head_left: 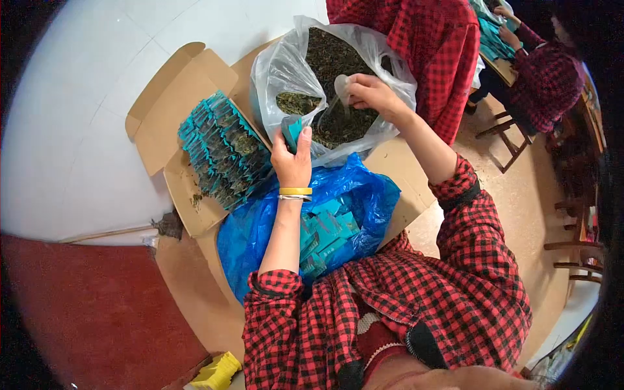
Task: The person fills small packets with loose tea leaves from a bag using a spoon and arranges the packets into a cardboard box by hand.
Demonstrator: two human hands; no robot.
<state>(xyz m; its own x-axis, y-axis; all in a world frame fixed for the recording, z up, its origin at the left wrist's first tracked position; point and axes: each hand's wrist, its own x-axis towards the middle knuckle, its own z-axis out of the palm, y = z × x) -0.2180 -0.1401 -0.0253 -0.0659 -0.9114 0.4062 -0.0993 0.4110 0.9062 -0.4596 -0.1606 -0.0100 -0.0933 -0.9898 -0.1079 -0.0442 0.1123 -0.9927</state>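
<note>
My left hand [292, 158] is closed around a small teal packet [292, 132] at the near edge of a clear plastic bag [270, 71]. Dark dried leaves [333, 55] fill that bag. Over the leaves, my right hand [369, 94] pinches a translucent scoop [341, 88]. Left of my hands, rows of teal packets [224, 149] stand upright in an open cardboard box [175, 84], their tops showing dark leaves. Below my left hand, a blue plastic bag [244, 237] holds loose flat teal packets [328, 231].
A person in a red checked garment [435, 45] is beside the clear bag. Another person [546, 81] handles teal packets at the upper right, near a wooden stool [504, 130]. A dark red surface [97, 299] lies lower left, with a yellow object [218, 372] near it.
</note>
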